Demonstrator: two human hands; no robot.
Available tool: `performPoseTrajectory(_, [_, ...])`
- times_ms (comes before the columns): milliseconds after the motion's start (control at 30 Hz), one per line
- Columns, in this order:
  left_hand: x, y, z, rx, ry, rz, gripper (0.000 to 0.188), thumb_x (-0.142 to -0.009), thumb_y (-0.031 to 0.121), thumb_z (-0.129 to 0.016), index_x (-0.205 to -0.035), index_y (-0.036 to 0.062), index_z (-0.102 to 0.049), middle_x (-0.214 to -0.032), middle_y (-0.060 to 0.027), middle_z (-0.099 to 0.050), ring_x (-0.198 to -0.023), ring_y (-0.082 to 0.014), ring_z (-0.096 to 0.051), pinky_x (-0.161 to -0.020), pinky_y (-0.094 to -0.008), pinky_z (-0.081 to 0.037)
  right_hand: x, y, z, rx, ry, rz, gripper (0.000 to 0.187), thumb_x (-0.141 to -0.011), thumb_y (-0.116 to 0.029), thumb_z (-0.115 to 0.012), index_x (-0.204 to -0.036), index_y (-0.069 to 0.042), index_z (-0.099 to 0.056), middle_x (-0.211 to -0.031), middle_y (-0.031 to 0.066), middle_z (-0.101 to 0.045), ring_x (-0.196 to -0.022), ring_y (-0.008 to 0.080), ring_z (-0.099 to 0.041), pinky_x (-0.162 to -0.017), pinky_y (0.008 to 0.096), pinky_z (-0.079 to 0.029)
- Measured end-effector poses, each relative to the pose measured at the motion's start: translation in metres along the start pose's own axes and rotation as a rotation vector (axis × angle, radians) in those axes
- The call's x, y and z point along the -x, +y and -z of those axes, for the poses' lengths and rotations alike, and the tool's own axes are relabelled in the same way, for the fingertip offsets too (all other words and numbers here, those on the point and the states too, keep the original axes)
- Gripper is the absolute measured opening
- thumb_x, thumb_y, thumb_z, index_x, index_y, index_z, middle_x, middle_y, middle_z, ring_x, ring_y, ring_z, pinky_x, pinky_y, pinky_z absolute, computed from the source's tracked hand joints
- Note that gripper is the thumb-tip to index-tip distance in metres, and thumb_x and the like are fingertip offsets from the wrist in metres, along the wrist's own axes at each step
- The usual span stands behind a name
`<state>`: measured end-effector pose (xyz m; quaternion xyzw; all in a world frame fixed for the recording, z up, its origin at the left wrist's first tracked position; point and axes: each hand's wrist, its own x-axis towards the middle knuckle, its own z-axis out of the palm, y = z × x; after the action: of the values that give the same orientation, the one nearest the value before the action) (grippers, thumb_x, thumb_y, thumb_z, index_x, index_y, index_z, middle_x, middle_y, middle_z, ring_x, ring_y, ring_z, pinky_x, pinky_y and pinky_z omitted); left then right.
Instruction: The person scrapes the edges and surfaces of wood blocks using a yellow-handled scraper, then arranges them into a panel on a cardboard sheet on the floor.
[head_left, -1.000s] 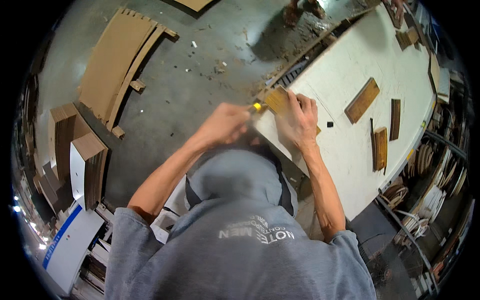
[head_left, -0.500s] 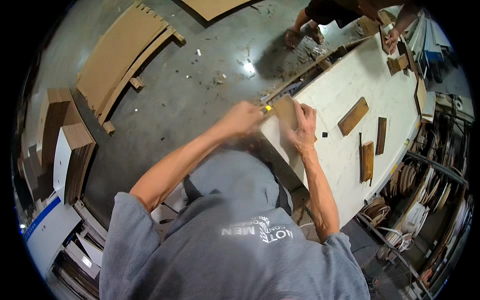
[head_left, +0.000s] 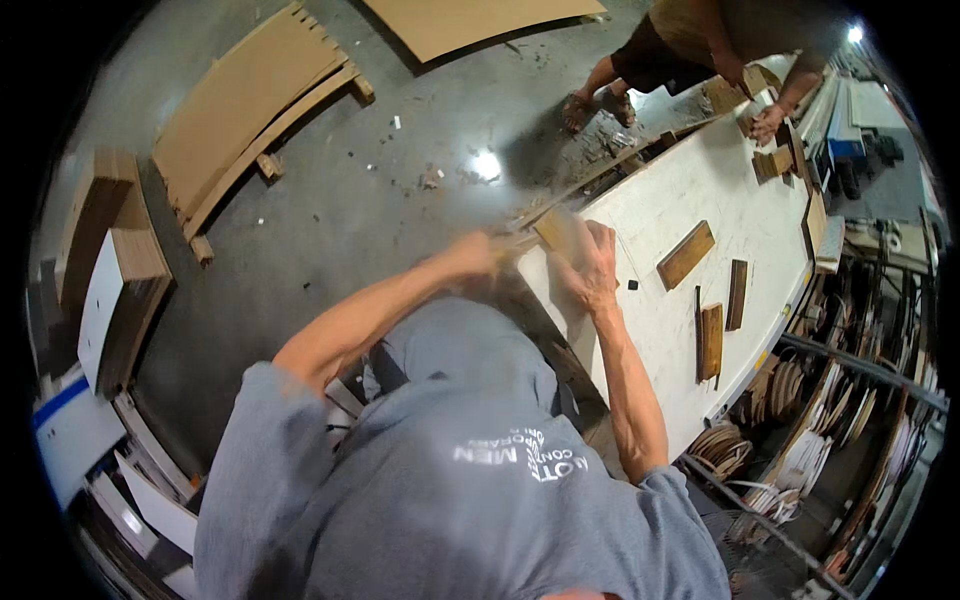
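Observation:
At the near left corner of the white worktable point(head_left: 640, 360), my right hand point(head_left: 592, 268) is closed on a flat wooden block point(head_left: 557, 232), pressing it to the tabletop. My left hand point(head_left: 472, 255) is a fist just off the table edge, beside the block, smeared by motion. It grips a small hand tool with a yellow part, clearer in the earlier frame; its exact kind cannot be made out. A small black piece point(head_left: 633, 286) lies right of my right hand. Beyond it are a brown wooden block point(head_left: 686, 256), a narrow strip point(head_left: 737, 295) and another block point(head_left: 711, 342).
Across the table's far end a co-worker's hand point(head_left: 768, 124) handles wooden pieces. Brown boards on a pallet point(head_left: 250, 110) lie on the littered floor. Stacked panels point(head_left: 125, 300) stand at left. Rolls of edging strip point(head_left: 800, 440) fill a rack at right.
My left hand has pulled back slightly left and down from the block. The whole view has shifted a little. The co-worker leans further into view.

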<state>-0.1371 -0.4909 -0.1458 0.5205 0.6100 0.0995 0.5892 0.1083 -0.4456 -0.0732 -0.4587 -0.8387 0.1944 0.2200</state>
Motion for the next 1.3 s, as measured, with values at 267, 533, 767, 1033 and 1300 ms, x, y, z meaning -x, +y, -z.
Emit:
performPoseTrajectory(267, [0.012, 0.04, 0.074, 0.623, 0.306, -0.018, 0.028, -0.098, 0.027, -0.062, -0.081, 0.0049, -0.057, -0.072, -0.0052, -0.061, -0.06, -0.0127, -0.063, -0.046, -0.0266, -0.046, -0.007, -0.007, 0.066, -1.033, 0.343, -0.239, 0.065, -0.092, -0.021, -0.065, -0.148, 0.003, -0.042, -0.143, 0.0146, -0.05, -0.126, 0.0272, -0.054, -0.11, 0.043, -0.043])
performPoseTrajectory(533, [0.068, 0.155, 0.024, 1.245, -0.168, -0.179, 0.041, -0.099, 0.032, -0.064, -0.118, -0.0029, -0.056, -0.097, -0.0132, -0.066, -0.084, -0.0249, -0.071, -0.054, -0.0296, -0.06, -0.035, -0.048, 0.095, -1.991, 0.62, -0.16, 0.078, -0.08, -0.016, -0.065, -0.15, 0.001, -0.035, -0.145, 0.0187, -0.047, -0.141, 0.0378, -0.039, -0.122, 0.0603, -0.025])
performPoseTrajectory(767, [0.068, 0.165, 0.007, 0.937, 0.105, -0.325, 0.047, -0.08, 0.012, -0.082, -0.118, -0.0025, -0.058, -0.095, -0.0084, -0.066, -0.078, -0.0141, -0.065, -0.063, -0.0255, -0.053, -0.007, -0.039, 0.074, -2.039, 0.707, -0.273, 0.066, -0.084, -0.013, -0.06, -0.144, 0.002, -0.04, -0.142, 0.0204, -0.048, -0.139, 0.0351, -0.041, -0.122, 0.0499, -0.029])
performPoseTrajectory(1033, [0.082, 0.162, 0.006, 1.077, -0.014, -0.379, 0.055, -0.08, 0.011, -0.083, -0.127, -0.0012, -0.057, -0.095, -0.0019, -0.063, -0.078, -0.0096, -0.059, -0.07, -0.025, -0.049, 0.033, -0.002, 0.043, -2.254, 0.768, -0.627, 0.039, -0.1, -0.005, -0.051, -0.136, 0.009, -0.049, -0.138, 0.0234, -0.056, -0.13, 0.0367, -0.052, -0.116, 0.0494, -0.039])
performPoseTrajectory(1300, [0.073, 0.165, -0.003, 1.025, 0.036, -0.232, 0.043, -0.082, 0.017, -0.082, -0.114, 0.0029, -0.058, -0.089, -0.0013, -0.06, -0.074, -0.0087, -0.06, -0.061, -0.0237, -0.053, 0.045, -0.017, 0.042, -2.127, 0.755, -0.621, 0.041, -0.097, -0.008, -0.056, -0.136, 0.004, -0.05, -0.137, 0.0196, -0.055, -0.13, 0.0345, -0.05, -0.114, 0.0494, -0.039])
